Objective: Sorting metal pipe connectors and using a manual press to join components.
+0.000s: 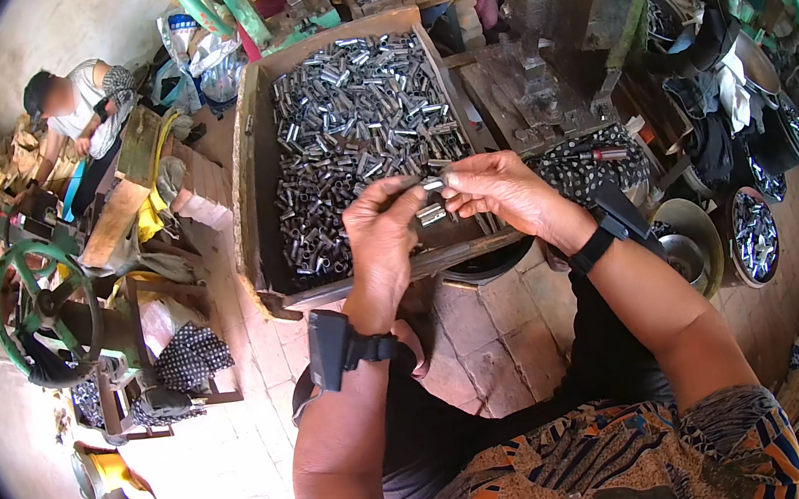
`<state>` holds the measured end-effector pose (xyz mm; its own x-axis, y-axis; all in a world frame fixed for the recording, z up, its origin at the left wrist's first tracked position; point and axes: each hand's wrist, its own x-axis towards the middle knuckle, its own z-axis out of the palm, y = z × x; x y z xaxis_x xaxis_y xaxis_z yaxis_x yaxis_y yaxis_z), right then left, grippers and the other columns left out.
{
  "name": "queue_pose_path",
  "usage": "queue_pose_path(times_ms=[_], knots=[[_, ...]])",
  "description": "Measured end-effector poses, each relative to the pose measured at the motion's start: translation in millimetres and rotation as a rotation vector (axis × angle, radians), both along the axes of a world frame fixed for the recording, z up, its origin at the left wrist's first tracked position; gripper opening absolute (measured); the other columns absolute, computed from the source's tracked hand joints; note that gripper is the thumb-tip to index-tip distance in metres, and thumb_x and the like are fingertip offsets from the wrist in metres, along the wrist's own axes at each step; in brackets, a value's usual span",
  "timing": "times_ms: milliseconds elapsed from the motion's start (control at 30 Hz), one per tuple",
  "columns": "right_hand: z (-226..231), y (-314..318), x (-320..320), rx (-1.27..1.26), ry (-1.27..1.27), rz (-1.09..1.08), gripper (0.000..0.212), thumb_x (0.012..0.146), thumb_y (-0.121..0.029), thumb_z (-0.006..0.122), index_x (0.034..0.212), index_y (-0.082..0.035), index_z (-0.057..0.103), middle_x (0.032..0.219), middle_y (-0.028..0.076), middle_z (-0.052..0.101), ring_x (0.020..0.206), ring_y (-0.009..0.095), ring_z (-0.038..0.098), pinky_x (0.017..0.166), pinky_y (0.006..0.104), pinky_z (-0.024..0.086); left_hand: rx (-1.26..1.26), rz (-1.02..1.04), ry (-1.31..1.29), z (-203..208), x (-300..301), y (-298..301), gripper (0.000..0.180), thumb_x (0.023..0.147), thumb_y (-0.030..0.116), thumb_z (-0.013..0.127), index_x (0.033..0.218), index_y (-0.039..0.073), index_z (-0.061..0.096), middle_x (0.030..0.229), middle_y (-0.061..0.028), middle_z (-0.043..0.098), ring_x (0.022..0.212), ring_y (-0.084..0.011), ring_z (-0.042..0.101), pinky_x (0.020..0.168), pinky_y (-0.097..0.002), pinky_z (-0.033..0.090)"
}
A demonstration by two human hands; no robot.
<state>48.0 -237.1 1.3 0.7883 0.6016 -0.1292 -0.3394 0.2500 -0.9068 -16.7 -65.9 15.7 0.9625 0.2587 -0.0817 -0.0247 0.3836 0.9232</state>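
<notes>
My left hand (379,232) and my right hand (505,195) meet over the near side of a wooden tray. Between their fingertips they pinch a small shiny metal tube (432,185), one hand at each end. Just below it are more bright metal pieces (430,214); whether they lie in the tray or touch my left fingers I cannot tell. The wooden tray (250,203) holds a large heap of short metal tubes (357,119), mostly silver and some darker. Both wrists wear black straps with dark box-shaped devices.
To the right of the tray stands a heavy metal press (539,80), with a red-handled screwdriver (604,154) on spotted cloth. Buckets of metal parts (754,233) sit farther right. A green handwheel machine (44,306) stands left. Another person (83,104) sits at the far left.
</notes>
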Motion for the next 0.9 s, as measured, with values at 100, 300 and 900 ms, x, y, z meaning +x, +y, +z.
queue_pose_path(times_ms=[100, 300, 900], knots=[[-15.7, 5.2, 7.3, -0.222, -0.188, 0.046, 0.034, 0.083, -0.027, 0.069, 0.101, 0.001, 0.064, 0.085, 0.006, 0.066, 0.07, 0.011, 0.062, 0.062, 0.0213, 0.049, -0.013, 0.057, 0.015, 2.7, 4.6, 9.5, 0.01, 0.078, -0.003, 0.065, 0.086, 0.003, 0.064, 0.068, 0.0, 0.059, 0.044, -0.0017, 0.04, 0.036, -0.0185, 0.025], [-39.9, 32.7, 5.9, -0.455, -0.598, 0.211, 0.034, 0.083, -0.019, 0.065, 0.105, 0.006, 0.061, 0.086, 0.015, 0.067, 0.076, 0.018, 0.063, 0.068, 0.0293, 0.049, 0.056, 0.135, 0.033, -3.1, 7.2, 13.2, 0.008, 0.079, 0.0, 0.065, 0.084, 0.005, 0.063, 0.065, 0.0021, 0.058, 0.04, -0.0005, 0.034, 0.034, -0.0184, 0.021], [32.4, -52.1, -0.1, 0.026, -0.467, -0.615, 0.035, 0.079, 0.005, 0.065, 0.114, 0.002, 0.056, 0.111, 0.012, 0.062, 0.102, 0.016, 0.059, 0.09, 0.0272, 0.047, 0.149, 0.079, 0.045, -15.8, 21.8, 1.1, 0.007, 0.077, -0.001, 0.064, 0.081, 0.003, 0.061, 0.063, 0.0021, 0.054, 0.039, -0.0014, 0.033, 0.033, -0.0198, 0.021]])
